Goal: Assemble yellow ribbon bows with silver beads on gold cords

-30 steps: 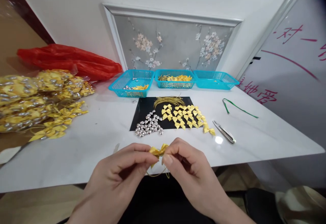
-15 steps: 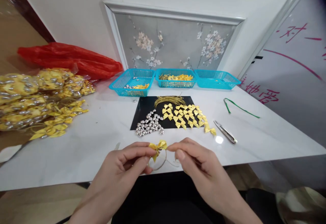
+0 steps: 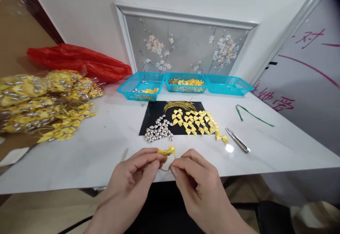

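Between the fingers of my left hand [image 3: 140, 172] is a yellow ribbon bow [image 3: 168, 151], held above the table's front edge. A thin gold cord [image 3: 165, 170] loops down beneath the bow. My right hand [image 3: 198, 177] is closed in a pinch on the right side of that cord loop. Beyond my hands, a cluster of silver beads [image 3: 159, 131] and rows of yellow bows [image 3: 199, 118] lie on and around a black mat [image 3: 146, 118]. A bundle of gold cords [image 3: 179, 105] rests at the mat's back edge.
Along the wall stand three blue baskets: left [image 3: 140, 94], middle [image 3: 186, 88] and right [image 3: 228, 88]. Metal snips [image 3: 238, 141] and a green ribbon [image 3: 252, 117] lie to the right. Bagged yellow bow pieces [image 3: 23, 101] and a red plastic bag [image 3: 79, 62] fill the left side.
My right hand has moved left and its thumb and forefinger have closed on the cord loop. The bow has tilted in my left fingers. The view has shifted slightly.
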Motion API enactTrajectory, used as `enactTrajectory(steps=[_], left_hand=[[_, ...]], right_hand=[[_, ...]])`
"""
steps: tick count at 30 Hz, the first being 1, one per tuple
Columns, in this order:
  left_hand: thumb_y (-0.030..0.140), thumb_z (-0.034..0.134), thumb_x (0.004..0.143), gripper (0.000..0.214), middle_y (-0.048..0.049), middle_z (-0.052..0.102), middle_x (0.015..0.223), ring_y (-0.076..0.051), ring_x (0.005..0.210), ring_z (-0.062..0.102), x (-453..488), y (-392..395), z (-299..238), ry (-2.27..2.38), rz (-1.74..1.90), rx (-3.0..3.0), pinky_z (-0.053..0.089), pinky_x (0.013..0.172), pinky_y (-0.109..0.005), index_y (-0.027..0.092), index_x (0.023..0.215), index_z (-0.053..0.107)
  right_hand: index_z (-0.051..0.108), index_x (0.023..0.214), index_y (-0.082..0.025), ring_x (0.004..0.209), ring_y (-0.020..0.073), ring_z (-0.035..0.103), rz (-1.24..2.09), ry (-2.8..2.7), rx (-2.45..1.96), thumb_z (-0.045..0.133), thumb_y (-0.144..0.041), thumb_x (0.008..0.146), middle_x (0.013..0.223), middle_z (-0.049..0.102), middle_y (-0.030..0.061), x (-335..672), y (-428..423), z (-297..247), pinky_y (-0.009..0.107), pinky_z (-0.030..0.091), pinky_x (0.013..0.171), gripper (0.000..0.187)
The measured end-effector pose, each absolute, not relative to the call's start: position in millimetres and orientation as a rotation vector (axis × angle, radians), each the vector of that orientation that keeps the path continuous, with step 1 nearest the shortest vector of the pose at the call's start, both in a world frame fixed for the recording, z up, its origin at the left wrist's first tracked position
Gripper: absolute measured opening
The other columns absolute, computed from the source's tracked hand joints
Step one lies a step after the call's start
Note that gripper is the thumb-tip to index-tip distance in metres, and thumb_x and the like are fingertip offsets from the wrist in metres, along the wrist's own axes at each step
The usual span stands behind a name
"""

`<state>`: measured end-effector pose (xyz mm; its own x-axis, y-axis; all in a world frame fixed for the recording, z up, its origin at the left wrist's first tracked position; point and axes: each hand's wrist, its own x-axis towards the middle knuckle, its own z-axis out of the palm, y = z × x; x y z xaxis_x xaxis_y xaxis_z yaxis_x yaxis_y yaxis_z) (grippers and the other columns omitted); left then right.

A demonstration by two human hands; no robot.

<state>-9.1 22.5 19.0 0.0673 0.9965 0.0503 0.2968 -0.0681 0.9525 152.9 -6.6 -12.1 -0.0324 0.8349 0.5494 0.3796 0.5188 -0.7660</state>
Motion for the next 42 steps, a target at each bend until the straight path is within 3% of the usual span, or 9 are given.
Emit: enactTrajectory(steps=[6, 12, 15, 18, 20, 23, 27, 32, 42], left_hand=[[0.052, 0.074, 0.086, 0.03, -0.0082, 0.08, 0.105, -0.025, 0.097, 0.073, -9, 15, 6, 1.211, 1.006, 1.17, 0.06, 0.082, -0.029, 0.023, 0.083, 0.084], [0.038, 0.088, 0.076, 0.017, -0.0041, 0.08, 0.088, -0.017, 0.086, 0.069, -8, 18, 8, 1.02, 0.98, 0.908, 0.055, 0.077, -0.02, 0.021, 0.078, 0.084], [0.035, 0.085, 0.079, 0.015, -0.0025, 0.077, 0.084, -0.016, 0.084, 0.066, -7, 20, 12, 1.049, 0.974, 0.99, 0.052, 0.078, -0.02, 0.021, 0.076, 0.082], [0.037, 0.078, 0.084, 0.016, -0.0025, 0.077, 0.088, -0.019, 0.09, 0.067, -6, 20, 11, 1.12, 0.959, 1.117, 0.051, 0.085, -0.024, 0.022, 0.079, 0.08], [0.039, 0.074, 0.087, 0.018, -0.0025, 0.077, 0.09, -0.021, 0.093, 0.068, -6, 19, 10, 1.162, 0.943, 1.215, 0.051, 0.087, -0.026, 0.023, 0.08, 0.079], [0.041, 0.072, 0.087, 0.019, -0.0019, 0.077, 0.087, -0.021, 0.089, 0.07, -5, 18, 10, 1.207, 0.949, 1.344, 0.054, 0.083, -0.026, 0.025, 0.079, 0.077], [0.04, 0.07, 0.088, 0.017, -0.0012, 0.08, 0.088, -0.022, 0.09, 0.075, -4, 15, 11, 1.23, 0.956, 1.411, 0.057, 0.082, -0.025, 0.026, 0.084, 0.078], [0.038, 0.068, 0.089, 0.015, -0.0005, 0.081, 0.088, -0.022, 0.09, 0.077, -7, 14, 6, 1.269, 0.969, 1.428, 0.06, 0.08, -0.024, 0.028, 0.089, 0.079], [0.037, 0.065, 0.092, 0.015, 0.0002, 0.079, 0.087, -0.019, 0.086, 0.075, -8, 17, 5, 1.263, 0.956, 1.491, 0.059, 0.08, -0.024, 0.026, 0.085, 0.074]], right_hand=[[0.072, 0.095, -0.013, 0.071, 0.0168, 0.063, 0.398, -1.652, -0.853, 0.049, -0.004, 0.094, 0.082, 0.063, 0.0078, 133, -11, -18, 0.028, 0.058, 0.064, 0.025], [0.073, 0.107, -0.014, 0.079, 0.0188, 0.068, 0.48, -1.799, -0.913, 0.05, -0.006, 0.096, 0.092, 0.067, 0.0097, 140, -14, -23, 0.03, 0.062, 0.073, 0.027], [0.068, 0.121, -0.02, 0.082, 0.0165, 0.069, 0.589, -1.857, -0.912, 0.045, -0.001, 0.095, 0.099, 0.067, 0.0079, 155, -17, -14, 0.028, 0.063, 0.078, 0.04], [0.055, 0.138, -0.028, 0.071, 0.0125, 0.067, 0.539, -1.78, -0.937, 0.04, 0.001, 0.095, 0.1, 0.068, 0.0037, 165, -18, -7, 0.024, 0.062, 0.07, 0.054], [0.053, 0.134, -0.028, 0.066, 0.0116, 0.067, 0.488, -1.707, -0.978, 0.04, -0.002, 0.098, 0.094, 0.069, 0.0011, 167, -16, -5, 0.022, 0.061, 0.065, 0.047], [0.06, 0.112, -0.025, 0.073, 0.0129, 0.073, 0.439, -1.69, -1.015, 0.045, -0.005, 0.1, 0.089, 0.071, 0.0005, 166, -9, -5, 0.021, 0.061, 0.067, 0.028], [0.069, 0.096, -0.019, 0.071, 0.0133, 0.069, 0.19, -1.777, -1.051, 0.044, -0.003, 0.1, 0.091, 0.066, 0.0066, 164, 0, -8, 0.024, 0.059, 0.065, 0.029], [0.072, 0.096, -0.018, 0.064, 0.014, 0.058, -0.075, -1.914, -1.15, 0.042, -0.004, 0.101, 0.082, 0.058, 0.005, 167, 3, -13, 0.024, 0.048, 0.052, 0.033], [0.074, 0.097, -0.014, 0.066, 0.0199, 0.059, -0.23, -2.004, -1.198, 0.04, 0.001, 0.097, 0.082, 0.065, 0.0089, 163, -1, -7, 0.031, 0.047, 0.057, 0.037]])
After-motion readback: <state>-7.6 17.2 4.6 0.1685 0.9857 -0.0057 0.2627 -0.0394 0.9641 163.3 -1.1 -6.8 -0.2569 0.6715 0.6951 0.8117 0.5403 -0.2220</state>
